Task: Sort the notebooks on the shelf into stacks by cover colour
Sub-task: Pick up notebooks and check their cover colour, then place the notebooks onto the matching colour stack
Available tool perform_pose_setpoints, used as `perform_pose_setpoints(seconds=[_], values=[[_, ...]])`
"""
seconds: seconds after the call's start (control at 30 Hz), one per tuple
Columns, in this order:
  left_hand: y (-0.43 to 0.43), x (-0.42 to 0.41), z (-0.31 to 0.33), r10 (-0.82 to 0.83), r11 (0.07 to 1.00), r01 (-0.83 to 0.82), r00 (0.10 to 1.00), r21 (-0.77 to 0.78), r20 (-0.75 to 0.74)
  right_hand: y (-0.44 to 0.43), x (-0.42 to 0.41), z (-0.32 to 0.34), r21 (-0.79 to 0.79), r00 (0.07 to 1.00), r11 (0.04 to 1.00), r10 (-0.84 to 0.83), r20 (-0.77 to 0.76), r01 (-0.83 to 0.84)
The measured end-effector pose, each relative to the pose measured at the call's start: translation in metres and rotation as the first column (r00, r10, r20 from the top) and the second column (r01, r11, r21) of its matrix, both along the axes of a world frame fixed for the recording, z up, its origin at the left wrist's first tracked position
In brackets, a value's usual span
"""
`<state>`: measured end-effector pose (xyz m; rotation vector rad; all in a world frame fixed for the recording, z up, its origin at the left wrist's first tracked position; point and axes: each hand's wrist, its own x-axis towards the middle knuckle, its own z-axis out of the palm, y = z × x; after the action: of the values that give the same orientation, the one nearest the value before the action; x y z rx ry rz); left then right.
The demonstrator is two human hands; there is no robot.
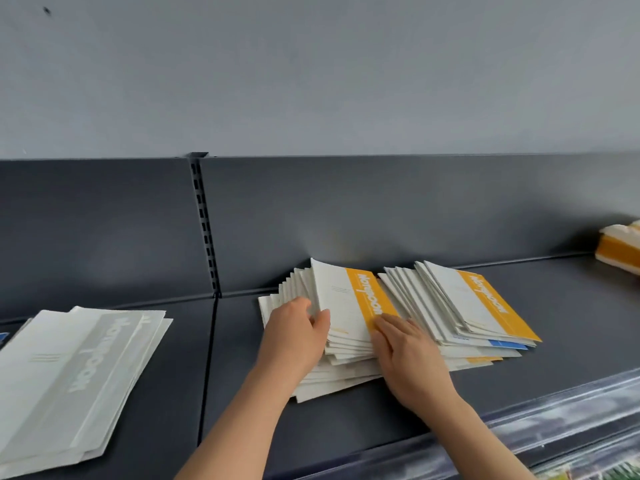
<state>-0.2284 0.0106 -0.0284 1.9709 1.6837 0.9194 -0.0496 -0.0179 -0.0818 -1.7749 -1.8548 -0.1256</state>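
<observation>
Centre pile: fanned pile of notebooks lies flat mid-shelf, pale covers splayed toward the back panel. The top notebook shows a yellow band along its right side.

Left hand: thumb lies along the top notebook's left edge, fingers curled in among the splayed edges behind it, so it grips the pile on that side. I cannot tell how many books it has hold of.

Right hand: fingers straight and close together, pressed flat on the yellow band and the pile's right edge; nothing is gripped.

Just beside, right: second pile, also yellow-banded on top, overlapping the first. A blue cover peeks out low at its near edge.

Well apart, left: grey stack, loosely squared, past the slotted upright.

Far right edge: yellow-and-white bundle, cut off by the frame.

All of it sits on the dark shelf, with a clear strip along its front lip.
</observation>
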Motion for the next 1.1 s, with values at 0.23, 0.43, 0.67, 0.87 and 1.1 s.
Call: perform_pose_setpoints(seconds=[0.23, 0.43, 0.67, 0.87, 1.1], values=[[0.008, 0.003, 0.000, 0.147, 0.979, -0.122, 0.977, -0.161, 0.155, -0.001, 0.001, -0.003, 0.022, 0.968, 0.969, 0.248, -0.043, -0.248], [-0.008, 0.004, 0.000, 0.195, 0.975, -0.162, 0.954, -0.154, 0.229, 0.000, 0.007, -0.003, 0.043, 0.978, 0.994, 0.106, -0.182, -0.099], [-0.015, -0.008, 0.004, 0.145, 0.971, -0.091, 0.959, -0.219, 0.244, 0.000, 0.005, -0.003, 0.084, 0.980, 0.988, 0.142, -0.136, -0.131], [-0.012, -0.020, 0.005, 0.151, 0.935, -0.018, 0.924, -0.354, 0.352, -0.004, 0.004, 0.001, 0.076, 0.970, 0.980, 0.192, -0.150, -0.183], [-0.027, -0.034, 0.000, 0.211, 0.941, -0.022, 0.818, -0.338, 0.536, -0.007, -0.016, 0.021, -0.035, 0.951, 0.987, 0.139, -0.278, -0.154]])
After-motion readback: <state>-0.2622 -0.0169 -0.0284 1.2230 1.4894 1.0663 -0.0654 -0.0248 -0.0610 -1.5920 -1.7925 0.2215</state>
